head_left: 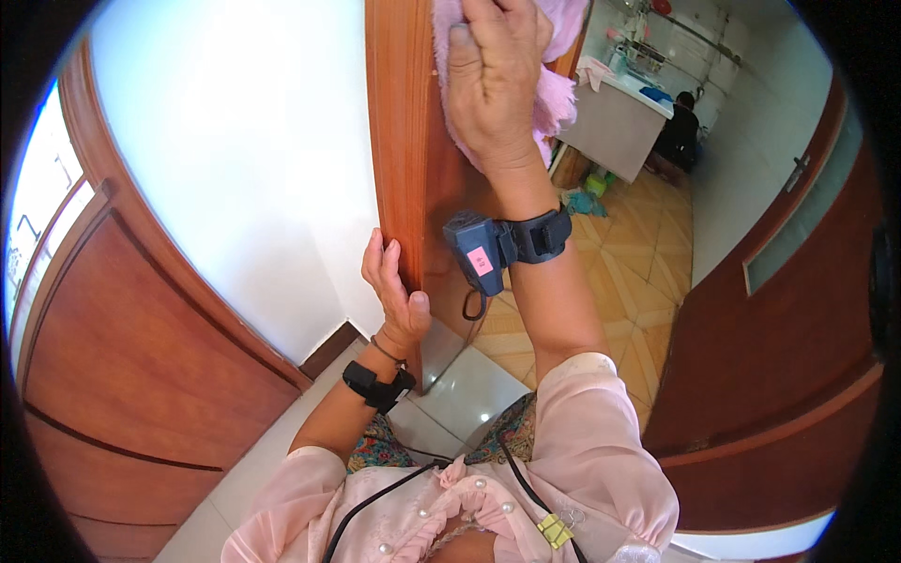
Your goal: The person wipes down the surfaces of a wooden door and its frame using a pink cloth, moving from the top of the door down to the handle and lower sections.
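Note:
My right hand (496, 77) presses a fluffy pink cloth (556, 98) against the inner side of a wooden door frame (401, 141) at the top of the head view. Part of the cloth hangs down beside the wrist, and its upper end is cut off by the picture's edge. Lower down, my left hand (395, 288) rests with its fingers against the front of the same frame, holding nothing. Both wrists wear black straps, the right one with a dark box-shaped device (475, 252).
A brown door (760, 366) with a glass pane stands at the right, another wooden door (155, 331) at the left. Beyond the doorway, a person in dark clothes (677, 137) crouches by a washbasin cabinet (616, 127). A teal cloth (586, 204) lies on the tiled floor.

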Available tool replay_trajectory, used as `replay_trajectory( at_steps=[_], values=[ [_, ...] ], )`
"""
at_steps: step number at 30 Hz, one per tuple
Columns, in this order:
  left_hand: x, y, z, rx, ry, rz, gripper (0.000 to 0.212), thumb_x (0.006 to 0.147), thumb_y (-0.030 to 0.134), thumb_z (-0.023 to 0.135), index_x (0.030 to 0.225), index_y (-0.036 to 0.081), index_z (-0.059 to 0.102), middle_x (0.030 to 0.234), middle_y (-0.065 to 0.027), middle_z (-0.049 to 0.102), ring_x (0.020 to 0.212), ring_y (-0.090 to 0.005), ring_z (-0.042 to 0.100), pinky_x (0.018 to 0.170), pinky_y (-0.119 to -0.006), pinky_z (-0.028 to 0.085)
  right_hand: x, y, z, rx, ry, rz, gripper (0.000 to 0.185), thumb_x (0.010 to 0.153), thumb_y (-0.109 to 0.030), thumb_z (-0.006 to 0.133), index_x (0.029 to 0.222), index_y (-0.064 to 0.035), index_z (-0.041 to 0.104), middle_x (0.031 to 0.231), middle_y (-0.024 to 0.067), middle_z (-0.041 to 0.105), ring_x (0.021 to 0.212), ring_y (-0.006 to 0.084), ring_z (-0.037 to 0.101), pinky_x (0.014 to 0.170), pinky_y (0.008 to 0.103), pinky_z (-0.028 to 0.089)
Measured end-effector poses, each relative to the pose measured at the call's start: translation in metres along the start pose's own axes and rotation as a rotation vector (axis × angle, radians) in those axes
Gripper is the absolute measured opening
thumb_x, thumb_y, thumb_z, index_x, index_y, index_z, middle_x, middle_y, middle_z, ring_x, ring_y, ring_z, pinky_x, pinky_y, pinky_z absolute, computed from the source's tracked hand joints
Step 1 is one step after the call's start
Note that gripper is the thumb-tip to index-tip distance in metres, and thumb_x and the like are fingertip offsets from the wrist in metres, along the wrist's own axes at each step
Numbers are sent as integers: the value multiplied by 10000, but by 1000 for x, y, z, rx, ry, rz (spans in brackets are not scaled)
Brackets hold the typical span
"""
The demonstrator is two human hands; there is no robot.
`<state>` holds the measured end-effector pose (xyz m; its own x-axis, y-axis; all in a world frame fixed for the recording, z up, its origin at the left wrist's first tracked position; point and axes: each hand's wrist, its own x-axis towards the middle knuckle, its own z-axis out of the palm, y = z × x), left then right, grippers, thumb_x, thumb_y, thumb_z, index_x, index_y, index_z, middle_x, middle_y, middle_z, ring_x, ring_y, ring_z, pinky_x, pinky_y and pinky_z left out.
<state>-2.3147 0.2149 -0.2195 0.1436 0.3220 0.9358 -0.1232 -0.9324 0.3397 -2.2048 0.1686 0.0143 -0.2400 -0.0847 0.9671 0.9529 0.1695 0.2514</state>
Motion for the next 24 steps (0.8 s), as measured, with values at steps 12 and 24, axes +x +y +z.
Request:
replay_trajectory(
  at_steps=[12,24],
  values=[
    [10,7,-22,18,-137,51,642,798,362,484,1262,-33,283,1329,-284,192,1176,-422,248,971,-506,185,-62,-20,-29,187,-120,402,210,735,58,552,918,-12,630,877,155,566,752,228,530,703,371,432],
    [228,135,-73,-283,-112,-226,499,815,178,555,1244,16,358,1224,-211,398,1034,-344,460,854,-421,398,105,-44,-65,1536,-295,1303,459,881,-282,463,1191,57,448,1229,193,447,1178,292,393,1003,391,264]
  ],
)
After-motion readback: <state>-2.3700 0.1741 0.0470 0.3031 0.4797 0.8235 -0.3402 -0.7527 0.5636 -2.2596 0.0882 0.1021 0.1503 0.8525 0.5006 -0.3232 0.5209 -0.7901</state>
